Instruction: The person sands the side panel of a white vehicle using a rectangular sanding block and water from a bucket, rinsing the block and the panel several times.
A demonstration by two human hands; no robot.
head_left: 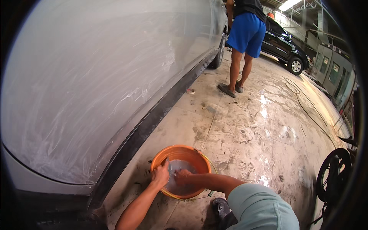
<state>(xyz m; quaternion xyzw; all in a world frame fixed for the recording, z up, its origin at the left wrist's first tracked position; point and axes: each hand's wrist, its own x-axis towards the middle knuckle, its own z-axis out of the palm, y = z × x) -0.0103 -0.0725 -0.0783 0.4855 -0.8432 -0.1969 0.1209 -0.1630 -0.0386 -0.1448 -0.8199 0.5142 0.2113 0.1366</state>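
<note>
An orange bucket (155, 163) of murky grey water (176, 188) stands on the floor in front of me, close to the car's lower edge. My left hand (161, 174) is at the left side of the bucket, closed around a thin dark grey piece (167, 163) that shows above the fingers and could be a sheet or pad. Inside the bucket, my right hand (183, 176) reaches down to the water. Its fingers are smeared by motion, so whether it holds anything is unclear.
A grey car side panel (96, 84) with whitish streaks fills the left. Ahead, a person in blue shorts (247, 34) stands beside the car. Behind them is a black car (278, 40). A hose (306, 109) trails over the wet concrete floor (245, 130); a black wheel (333, 174) stands right.
</note>
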